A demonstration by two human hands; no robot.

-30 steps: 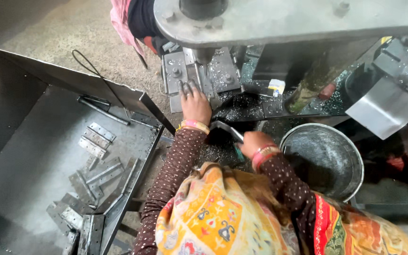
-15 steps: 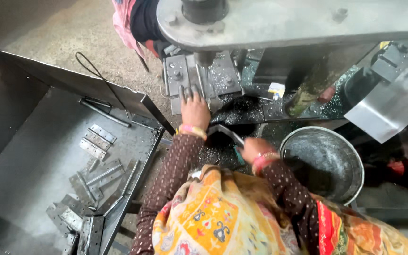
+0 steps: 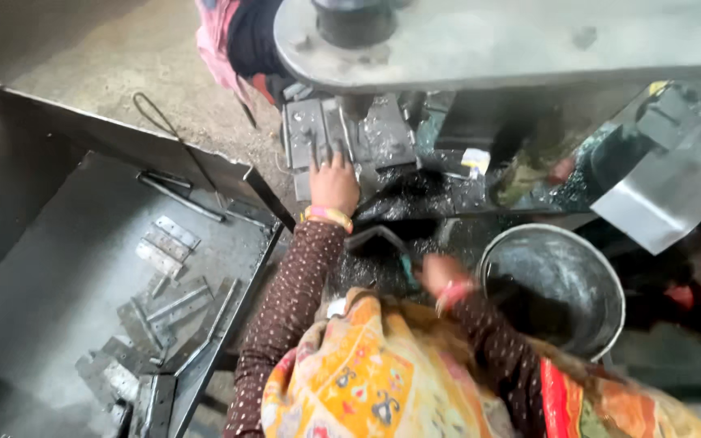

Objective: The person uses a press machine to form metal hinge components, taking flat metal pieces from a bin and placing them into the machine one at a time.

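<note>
**Head view: left hand on the press bed, right hand blurred by the bowl**

Head view looks straight down over my patterned shawl and dotted brown sleeves. My left hand [image 3: 334, 180] reaches out toward twelve o'clock and lies palm down on the grey metal plate [image 3: 342, 138] that sits on the press bed, directly beneath the round ram [image 3: 354, 20] of the machine. Its fingers are spread apart and flat on the plate, not curled around anything. A banded bangle sits at that wrist.

My right hand [image 3: 441, 274] is lower, at about four o'clock from the left hand, just beside the rim of the round steel bowl [image 3: 602, 284]. It is smeared by motion, so I cannot tell whether its fingers are together or apart, nor whether they grip anything. A dark bent metal bracket [image 3: 375, 237] lies between my two hands, near the right one; whether they touch I cannot tell.

At nine o'clock from me stands a large open sheet-metal bin [image 3: 58, 268]. Flat drilled metal strips [image 3: 164, 243] lie scattered on its floor, some loose, some piled toward the near corner. A thin dark wire loop lies on the dusty ground beyond the bin's far wall. At two o'clock a folded sheet-metal chute [image 3: 659, 203] slopes down above the bowl.
</note>
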